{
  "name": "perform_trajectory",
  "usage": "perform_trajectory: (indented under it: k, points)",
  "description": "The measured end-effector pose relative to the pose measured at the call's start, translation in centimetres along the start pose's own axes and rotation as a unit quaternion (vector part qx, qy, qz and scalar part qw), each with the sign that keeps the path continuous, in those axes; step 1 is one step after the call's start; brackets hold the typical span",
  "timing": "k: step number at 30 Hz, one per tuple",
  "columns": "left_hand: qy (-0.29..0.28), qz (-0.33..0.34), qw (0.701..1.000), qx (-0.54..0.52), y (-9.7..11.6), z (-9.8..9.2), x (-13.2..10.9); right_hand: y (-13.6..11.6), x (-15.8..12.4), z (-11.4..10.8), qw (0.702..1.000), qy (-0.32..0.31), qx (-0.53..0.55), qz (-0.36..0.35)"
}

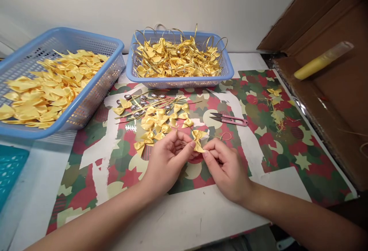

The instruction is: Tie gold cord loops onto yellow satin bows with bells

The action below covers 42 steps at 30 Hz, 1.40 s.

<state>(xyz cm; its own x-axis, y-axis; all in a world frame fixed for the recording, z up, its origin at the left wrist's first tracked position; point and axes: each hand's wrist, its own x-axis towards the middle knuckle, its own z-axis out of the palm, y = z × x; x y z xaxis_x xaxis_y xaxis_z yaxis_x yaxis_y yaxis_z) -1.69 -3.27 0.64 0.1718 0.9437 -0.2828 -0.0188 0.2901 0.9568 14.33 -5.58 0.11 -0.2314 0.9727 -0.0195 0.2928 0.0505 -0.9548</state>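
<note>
A yellow ribbon bow point(198, 139) is held between my two hands above the patterned paper. My left hand point(169, 159) pinches its left side between thumb and fingers, and a thin gold cord loops up by those fingers. With thumb and forefinger, my right hand point(225, 166) grips the bow's lower right tip. Just beyond my left hand lies a loose group of yellow bows point(155, 119). Behind them are gold cords point(138, 109) and several shiny silver bells or beads point(143, 98). Thread snips point(229, 119) with a pink handle lie beyond my right hand.
A blue basket point(179, 79) at the back holds bows with gold cords. Another blue basket point(94, 109) at left is heaped with bows. Cardboard point(322, 101) stands along the right, with a yellow-filled clear tube point(323, 62) on it. Thread scraps point(278, 118) lie at right.
</note>
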Motion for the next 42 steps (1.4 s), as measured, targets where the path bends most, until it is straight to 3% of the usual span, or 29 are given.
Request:
perform_trajectory:
  k: [21,30,42]
  points:
    - [0.035,0.012,0.999,0.032,-0.28,0.45,-0.53,0.04,-0.2,0.64,0.999,0.03,-0.027,0.005]
    - [0.054,0.031,0.997,0.045,-0.26,0.54,-0.49,-0.43,-0.34,0.51,0.997,-0.006,0.047,0.065]
    - [0.052,0.034,0.997,0.053,-0.06,0.57,-0.56,-0.22,-0.35,0.5,0.998,-0.003,0.03,0.059]
